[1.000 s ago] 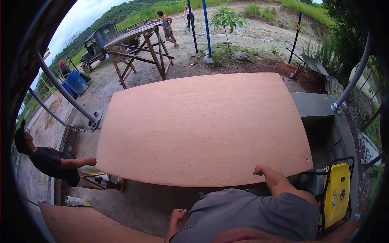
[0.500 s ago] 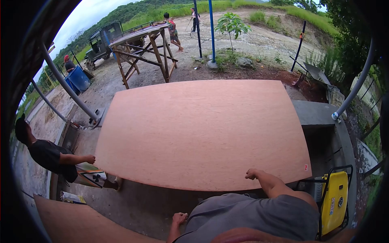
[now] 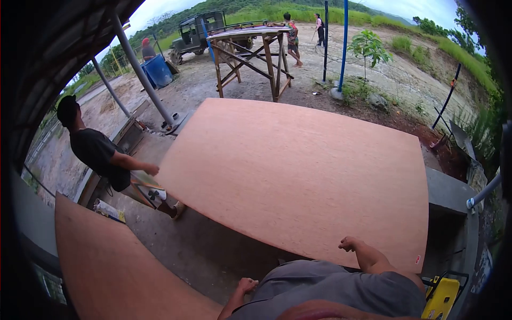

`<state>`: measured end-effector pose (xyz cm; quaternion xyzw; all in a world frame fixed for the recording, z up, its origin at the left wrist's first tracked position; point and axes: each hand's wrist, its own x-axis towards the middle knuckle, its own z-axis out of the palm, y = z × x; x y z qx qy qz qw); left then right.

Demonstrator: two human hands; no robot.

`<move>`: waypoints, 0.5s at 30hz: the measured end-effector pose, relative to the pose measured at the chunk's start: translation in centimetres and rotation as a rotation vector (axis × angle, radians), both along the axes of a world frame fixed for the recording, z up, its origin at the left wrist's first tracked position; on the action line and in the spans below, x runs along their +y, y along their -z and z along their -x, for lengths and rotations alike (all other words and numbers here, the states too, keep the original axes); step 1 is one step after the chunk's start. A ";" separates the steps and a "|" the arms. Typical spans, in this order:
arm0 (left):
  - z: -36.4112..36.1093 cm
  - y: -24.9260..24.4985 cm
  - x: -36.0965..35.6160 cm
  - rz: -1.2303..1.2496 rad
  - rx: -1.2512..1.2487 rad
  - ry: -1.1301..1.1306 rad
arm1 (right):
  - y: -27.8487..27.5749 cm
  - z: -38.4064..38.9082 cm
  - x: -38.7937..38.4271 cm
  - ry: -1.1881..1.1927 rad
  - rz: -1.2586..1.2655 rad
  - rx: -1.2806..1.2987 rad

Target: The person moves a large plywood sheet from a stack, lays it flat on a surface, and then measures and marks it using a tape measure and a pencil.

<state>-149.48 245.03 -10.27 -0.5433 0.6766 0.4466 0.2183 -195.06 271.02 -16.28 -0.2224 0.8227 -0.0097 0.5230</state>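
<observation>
A large pale-pink plywood sheet [image 3: 298, 176] spreads across the middle of the view, with a small red label near its right corner. My right hand [image 3: 349, 244] is over the sheet's near edge, fingers curled in, nothing visible in them. Close to my body, short of the sheet's near edge, my left hand [image 3: 248, 284] is loosely closed, with nothing seen in it. A second, darker brown sheet [image 3: 117, 256] is at the lower left, apart from both hands.
A co-worker [image 3: 101, 154] in dark clothes is at the sheet's left end. Behind are a wooden trestle table [image 3: 250, 58], a blue drum [image 3: 157, 72], a green truck [image 3: 200, 34] and other people. Metal posts flank the sheet. A yellow machine [image 3: 441, 298] is at the lower right.
The view has swung left, so the large sheet and background sit further right and more of the brown sheet shows. Both my hands keep much the same closed shape.
</observation>
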 end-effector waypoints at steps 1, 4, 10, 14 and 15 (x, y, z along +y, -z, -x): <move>0.2 0.2 -0.3 -0.006 -0.019 -0.002 | -0.9 -0.3 -0.3 0.035 -0.056 -0.043; 0.3 0.7 -1.2 -0.004 -0.020 0.003 | -0.4 -0.4 -0.3 0.061 -0.057 -0.062; -0.2 1.0 -1.8 -0.009 -0.017 -0.007 | 0.4 -0.4 -0.2 0.025 -0.096 -0.067; -0.4 1.3 -1.9 -0.009 -0.020 0.006 | 1.1 -0.8 0.5 0.009 -0.062 -0.037; -0.5 1.5 -1.9 -0.017 -0.016 -0.007 | 0.9 -1.1 0.7 0.034 -0.047 -0.033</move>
